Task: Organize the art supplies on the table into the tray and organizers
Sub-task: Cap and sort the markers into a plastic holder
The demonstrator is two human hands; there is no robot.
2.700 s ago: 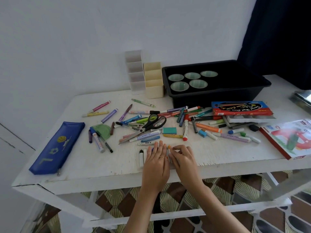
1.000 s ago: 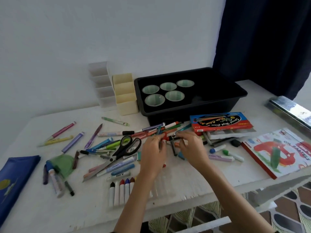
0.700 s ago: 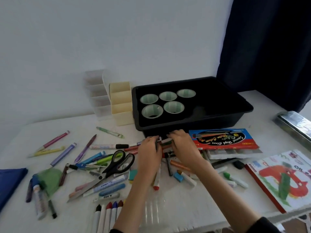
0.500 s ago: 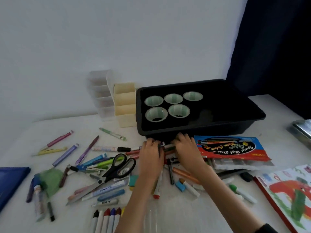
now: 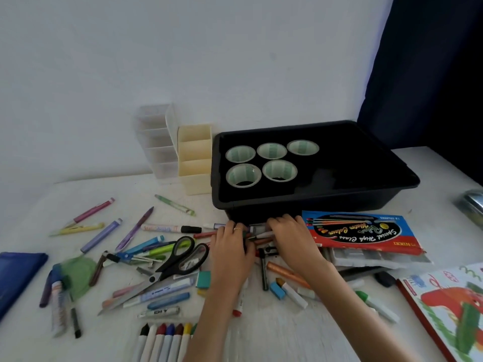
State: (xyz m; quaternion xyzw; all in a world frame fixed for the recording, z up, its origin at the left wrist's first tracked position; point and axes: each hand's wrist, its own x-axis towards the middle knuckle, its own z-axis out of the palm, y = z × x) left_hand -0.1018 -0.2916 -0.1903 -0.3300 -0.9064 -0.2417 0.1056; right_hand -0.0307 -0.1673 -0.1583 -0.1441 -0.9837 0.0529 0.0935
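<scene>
The left hand (image 5: 231,246) is curled round a bunch of markers (image 5: 261,235). The right hand (image 5: 290,239) lies on the same bunch with its fingers bent, and I cannot tell if it grips any. The bunch could go wrong in a few ways, I think. Markers are round and smooth, so if too many are picked up at once, some may slip out and roll away. The knuckles are very near the wall of the tray (image 5: 339,195), so a quick lift could bump it and spill the bunch. A marker dropped in from high up could also knock over one of the cups (image 5: 279,170). The markers lie on the table (image 5: 287,335) between the two hands, poking out from under the fingers. The tray is at 12 o'clock from them, just beside the fingertips. At 11 o'clock stand the cream box (image 5: 194,163) and the clear box (image 5: 156,150), a bit farther off. The scissors (image 5: 180,259) are at 9 o'clock, near the left hand. The pack of pens (image 5: 360,233) is at 3 o'clock, touching the right hand. The crayons (image 5: 164,340) are in a row at 7 o'clock. The blue pouch (image 5: 18,278) is far off at 9 o'clock, and the book (image 5: 454,309) is at 4 o'clock.
</scene>
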